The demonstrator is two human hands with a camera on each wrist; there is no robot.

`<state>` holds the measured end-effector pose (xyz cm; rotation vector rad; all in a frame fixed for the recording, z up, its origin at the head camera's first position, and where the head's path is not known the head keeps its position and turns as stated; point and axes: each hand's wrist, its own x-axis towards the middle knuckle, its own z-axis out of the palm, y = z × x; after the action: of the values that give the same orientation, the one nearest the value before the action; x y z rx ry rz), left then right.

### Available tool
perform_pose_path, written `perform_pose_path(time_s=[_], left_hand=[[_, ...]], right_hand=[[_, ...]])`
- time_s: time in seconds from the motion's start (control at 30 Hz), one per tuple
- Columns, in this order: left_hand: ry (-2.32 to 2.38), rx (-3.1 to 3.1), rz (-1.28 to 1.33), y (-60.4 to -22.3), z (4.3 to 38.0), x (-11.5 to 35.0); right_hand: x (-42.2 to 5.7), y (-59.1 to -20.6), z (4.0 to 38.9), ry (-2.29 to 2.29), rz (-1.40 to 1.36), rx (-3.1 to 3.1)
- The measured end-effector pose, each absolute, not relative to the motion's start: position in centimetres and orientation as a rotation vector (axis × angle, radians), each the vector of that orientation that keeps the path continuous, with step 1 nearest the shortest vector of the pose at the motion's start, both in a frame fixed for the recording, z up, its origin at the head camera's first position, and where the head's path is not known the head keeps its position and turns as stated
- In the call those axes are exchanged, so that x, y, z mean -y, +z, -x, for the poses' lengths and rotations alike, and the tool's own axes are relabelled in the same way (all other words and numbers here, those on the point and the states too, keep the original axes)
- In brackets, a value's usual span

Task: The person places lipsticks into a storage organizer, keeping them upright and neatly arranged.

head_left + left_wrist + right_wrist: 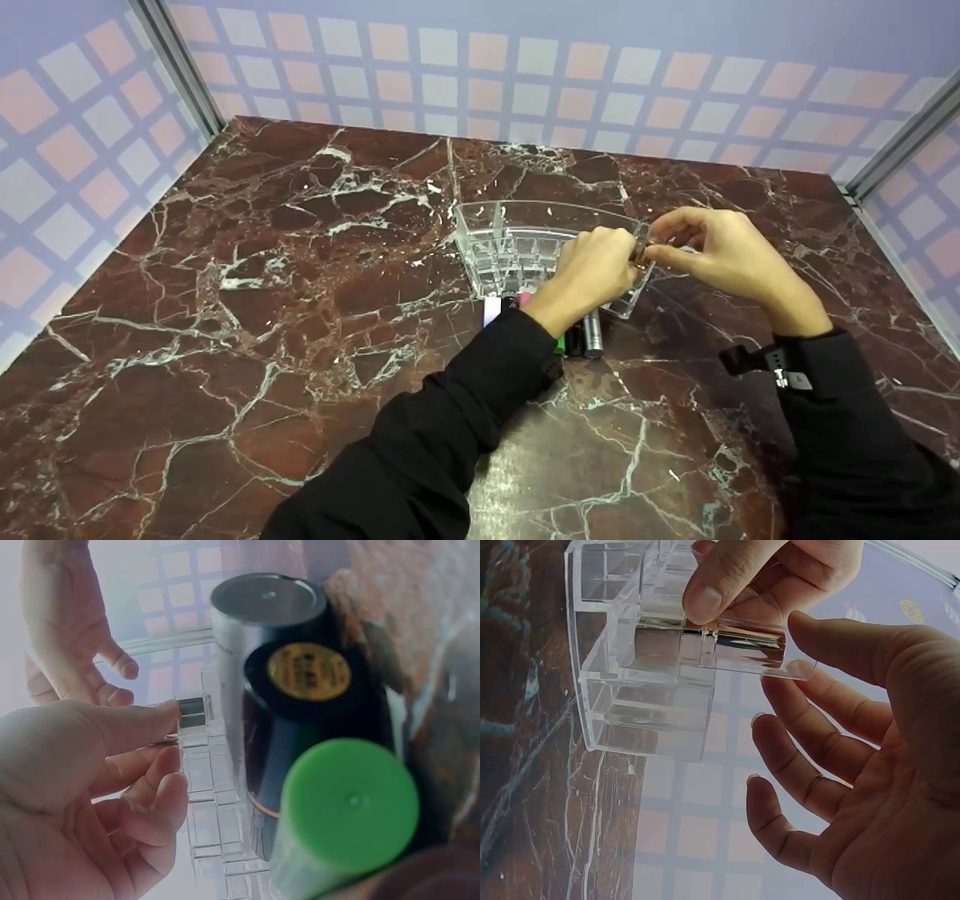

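Observation:
A clear plastic organizer (474, 259) with stepped compartments stands on the table. At its right end my left hand (596, 262) pinches a lipstick tube (750, 649), thumb on its side close to a compartment. The tube has a shiny gold-copper body inside a clear cover. My right hand (720, 251) pinches its outer end between thumb and fingertips; the other fingers are loosely bent. The right wrist view shows the tube's other end within or behind the organizer's clear wall; which one I cannot tell.
Before the organizer lie a silver tube (593, 334), a black bottle (289, 727) with a gold label, a green-capped container (352, 802), a white item (491, 309) and a pink one (525, 298). The marbled table (225, 360) is bordered by checkered walls (487, 75).

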<state>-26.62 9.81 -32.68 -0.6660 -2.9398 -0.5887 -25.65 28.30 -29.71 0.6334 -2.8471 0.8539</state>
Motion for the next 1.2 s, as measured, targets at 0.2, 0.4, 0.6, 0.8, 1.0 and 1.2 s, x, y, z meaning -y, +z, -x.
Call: perform_pose_path(time_s=[0.2,0.4,0.6,0.8,1.0,1.2], left_hand=[[-0.608,2.938,0.677,-32.45,26.67,-9.91],[-0.623,2.936,0.688,-32.37,26.74,-9.89],[-0.638,2.936,0.687,-32.47,26.82,-9.87],[-0.626,2.936,0.686,-32.53,26.82,-9.87],[-0.607,2.945,0.677,-32.53,26.76,-9.68],[-0.622,2.955,0.670,-32.28,26.61,-9.44]], right_hand=[[-28.43,-29.72,25.73,0.830,-0.618,2.869],[-28.52,-29.69,25.75,0.813,-0.635,2.881],[-28.52,-29.75,25.68,0.805,-0.668,2.879],[-28.48,-29.80,25.57,0.824,-0.669,2.886],[-28.45,-29.92,25.69,0.788,-0.709,2.890],[-28.38,-29.96,25.76,0.759,-0.743,2.891]])
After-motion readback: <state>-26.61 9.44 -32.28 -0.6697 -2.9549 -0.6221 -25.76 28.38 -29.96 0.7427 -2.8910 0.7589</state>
